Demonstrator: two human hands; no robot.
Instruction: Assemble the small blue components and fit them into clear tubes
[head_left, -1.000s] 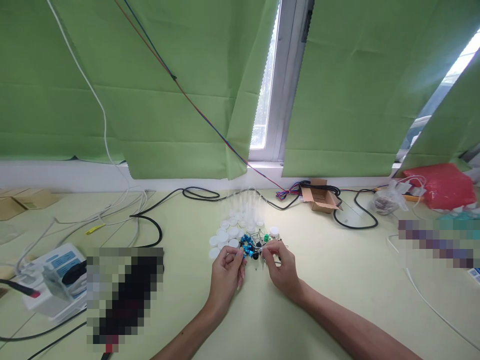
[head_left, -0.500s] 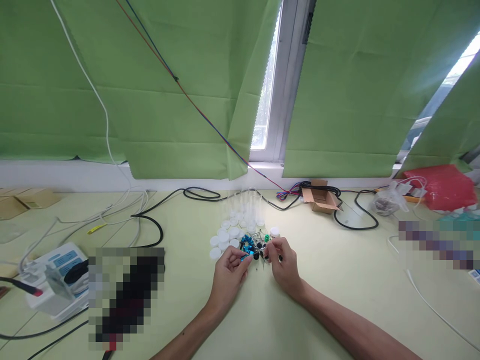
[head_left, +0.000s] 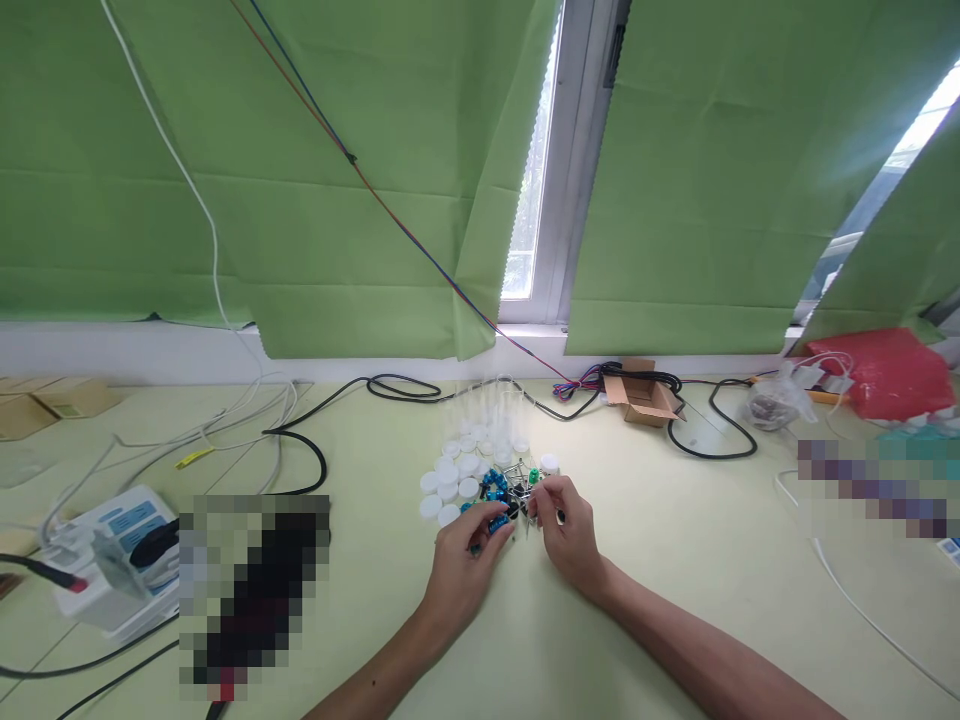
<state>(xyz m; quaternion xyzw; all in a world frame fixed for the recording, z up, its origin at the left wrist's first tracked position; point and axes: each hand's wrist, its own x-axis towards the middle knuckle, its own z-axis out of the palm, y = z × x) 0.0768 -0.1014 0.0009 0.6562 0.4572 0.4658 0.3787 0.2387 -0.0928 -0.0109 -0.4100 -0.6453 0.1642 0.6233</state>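
Observation:
A pile of small blue metallic parts (head_left: 494,484) lies mid-table, with thin silvery metal pieces (head_left: 519,470) and a green part (head_left: 534,476) to its right. My left hand (head_left: 465,555) is at the near left of the pile, thumb and fingers closed around a small blue metallic part (head_left: 498,522). At the pile's right side my right hand (head_left: 568,530) is curled in a pinch; the fingertips hide whatever is between them. Round white caps (head_left: 448,492) lie to the left and behind, and one white cap (head_left: 550,463) stands beyond my right hand.
Clear tubes (head_left: 487,405) stand behind the caps. Black cable (head_left: 405,390) and an open cardboard box (head_left: 645,400) lie along the wall. White power equipment (head_left: 112,560) with cords is at left; a red bag (head_left: 885,370) is at right.
My left hand has shifted slightly down and rolled, its fingers now around a blue part. My right hand has stayed almost still.

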